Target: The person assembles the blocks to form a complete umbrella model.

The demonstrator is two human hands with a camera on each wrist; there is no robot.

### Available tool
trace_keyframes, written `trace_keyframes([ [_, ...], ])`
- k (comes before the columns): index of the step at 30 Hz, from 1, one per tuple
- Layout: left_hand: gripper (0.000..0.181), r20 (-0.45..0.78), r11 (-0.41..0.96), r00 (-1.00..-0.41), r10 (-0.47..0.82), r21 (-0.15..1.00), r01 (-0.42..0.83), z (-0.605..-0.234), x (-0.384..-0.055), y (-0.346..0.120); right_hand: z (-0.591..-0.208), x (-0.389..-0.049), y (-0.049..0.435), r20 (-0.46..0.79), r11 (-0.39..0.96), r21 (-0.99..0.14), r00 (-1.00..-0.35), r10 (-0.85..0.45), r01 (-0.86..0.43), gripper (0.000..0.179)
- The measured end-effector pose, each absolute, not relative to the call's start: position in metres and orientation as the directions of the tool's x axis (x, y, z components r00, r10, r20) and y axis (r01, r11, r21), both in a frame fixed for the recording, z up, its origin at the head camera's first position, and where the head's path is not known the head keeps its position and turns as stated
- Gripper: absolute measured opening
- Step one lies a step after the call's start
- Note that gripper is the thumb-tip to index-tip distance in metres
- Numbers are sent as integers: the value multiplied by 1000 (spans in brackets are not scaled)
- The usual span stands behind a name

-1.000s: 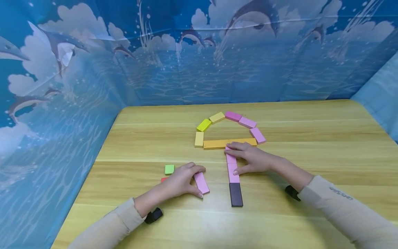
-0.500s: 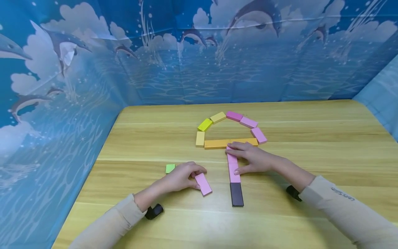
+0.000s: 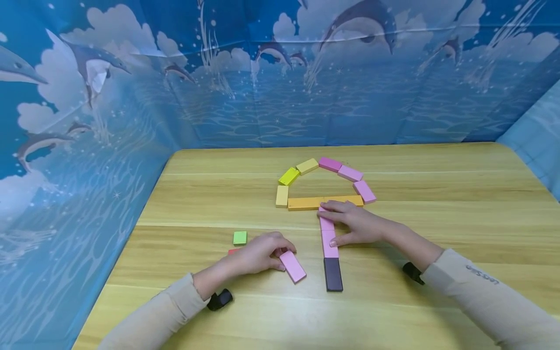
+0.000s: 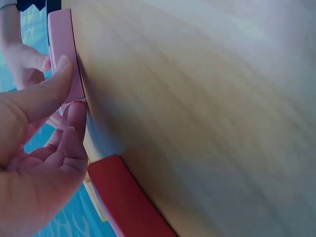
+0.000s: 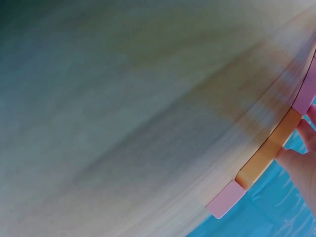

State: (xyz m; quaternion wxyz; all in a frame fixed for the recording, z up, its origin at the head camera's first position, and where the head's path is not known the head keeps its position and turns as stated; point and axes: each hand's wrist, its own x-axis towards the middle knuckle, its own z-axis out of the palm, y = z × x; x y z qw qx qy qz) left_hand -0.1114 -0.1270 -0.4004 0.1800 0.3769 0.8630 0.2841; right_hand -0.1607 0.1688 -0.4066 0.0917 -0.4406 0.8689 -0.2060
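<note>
My left hand [image 3: 262, 253] pinches the upper end of a loose pink block [image 3: 294, 267] between thumb and fingers. That block lies slanted, left of a straight column; the left wrist view shows my thumb along the pink block [image 4: 60, 37] and a finger at its end. My right hand [image 3: 358, 222] rests on the column, fingertips at the upper pink block [image 3: 326, 223] and thumb at the lower pink block [image 3: 330, 244]. Below them in line is a black block [image 3: 333, 274]. The column's top meets a long orange block [image 3: 304, 203], partly covered by my right fingers.
Yellow, cream and pink blocks, such as a bright yellow block [image 3: 289, 176], arch above the orange block. A green block [image 3: 239, 237] and a mostly hidden red block [image 4: 128, 197] lie by my left hand. A dolphin-print curtain [image 3: 262, 107] borders the wooden table [image 3: 437, 194].
My left hand has shifted slightly right and nearer with the loose pink block, which now slants more. My right hand stays in place on the column.
</note>
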Motion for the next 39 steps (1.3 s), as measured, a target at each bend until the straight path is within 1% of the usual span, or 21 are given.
trace_keyframes([
  [9, 34, -86, 515, -610, 788, 635, 576, -401, -104, -121, -406, -160, 169, 3, 535, -453, -601, -799, -713, 73],
  [20, 33, -99, 508, -604, 791, 656, 558, -402, -96, -117, -407, -160, 169, 1, 540, -452, -606, -796, -710, 73],
  [24, 33, -74, 476, -589, 805, 674, 565, -404, -95, -115, -408, -161, 169, 14, 534, -450, -604, -797, -716, 73],
  [28, 33, -35, 439, -564, 825, 669, 600, -405, -94, -113, -408, -162, 169, 19, 531, -448, -602, -799, -719, 73],
  [39, 32, -94, 474, -562, 822, 662, 581, -408, -89, -103, -408, -162, 168, 6, 540, -445, -605, -796, -714, 73],
])
